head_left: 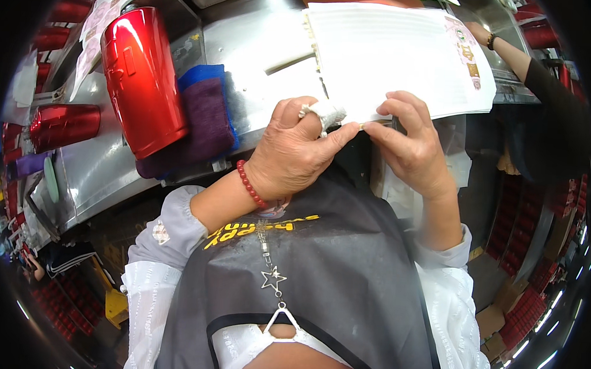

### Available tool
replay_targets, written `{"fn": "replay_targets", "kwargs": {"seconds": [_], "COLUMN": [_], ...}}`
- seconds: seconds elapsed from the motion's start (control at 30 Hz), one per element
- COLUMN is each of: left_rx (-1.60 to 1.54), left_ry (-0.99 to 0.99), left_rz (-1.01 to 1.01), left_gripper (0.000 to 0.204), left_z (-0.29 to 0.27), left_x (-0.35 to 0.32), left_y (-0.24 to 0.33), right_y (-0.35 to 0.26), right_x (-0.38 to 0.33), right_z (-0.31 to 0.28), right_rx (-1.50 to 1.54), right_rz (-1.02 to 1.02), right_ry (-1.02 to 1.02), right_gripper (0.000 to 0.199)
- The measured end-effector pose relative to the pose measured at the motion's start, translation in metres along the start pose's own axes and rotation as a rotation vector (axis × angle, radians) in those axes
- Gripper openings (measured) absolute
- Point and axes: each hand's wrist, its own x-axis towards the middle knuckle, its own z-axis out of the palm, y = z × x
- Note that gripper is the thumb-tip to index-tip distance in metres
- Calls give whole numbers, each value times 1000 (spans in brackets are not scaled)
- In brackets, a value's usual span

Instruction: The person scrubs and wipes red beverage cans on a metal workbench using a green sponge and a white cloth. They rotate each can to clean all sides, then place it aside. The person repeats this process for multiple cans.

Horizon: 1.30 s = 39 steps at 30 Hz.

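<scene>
My left hand (294, 142), with a red bead bracelet at the wrist, is closed around a crumpled white cloth (325, 114). Its thumb stretches toward the right hand. My right hand (411, 146) pinches thumb and forefinger together, its other fingers curled above. Between the two hands' fingertips sits something small and yellowish, too small to name. The fingertips meet at the near edge of a stack of white sheets (391, 58), which has a printed pink and brown strip along its right side. To the left, a glossy red rounded container (143, 81) lies beside a purple cloth (207, 113) with blue edging.
A shiny metal worktable (248, 46) runs beneath the sheets. Another red container (66, 124) lies farther left. At the upper right, another person's hand (476, 33) reaches to the sheets' far side. Stacked red items (512, 221) fill the right background.
</scene>
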Motion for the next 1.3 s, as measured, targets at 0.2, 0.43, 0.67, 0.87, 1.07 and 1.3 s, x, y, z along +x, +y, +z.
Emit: {"fn": "replay_targets", "kwargs": {"seconds": [0.2, 0.43, 0.67, 0.87, 1.07, 1.3], "left_rx": [165, -148, -1421, -1728, -1623, -831], "left_ry": [-17, 87, -487, -173, -240, -157], "left_rz": [142, 82, -1185, -1290, -1279, -517], "left_gripper": [41, 21, 52, 35, 27, 18], "left_z": [13, 7, -2, 30, 17, -3], "left_x": [-4, -1, 8, 16, 22, 32], "left_y": [-1, 9, 30, 41, 51, 51], "right_y": [3, -1, 4, 5, 7, 11], "right_x": [-27, -27, -16, -18, -7, 14], "right_z": [-7, 3, 16, 9, -16, -48], "right_rx": [5, -97, -105, -85, 6, 271], "right_rz": [122, 105, 57, 65, 56, 65], "right_ry": [180, 263, 292, 301, 88, -242], "right_gripper": [32, 35, 34, 35, 30, 9]}}
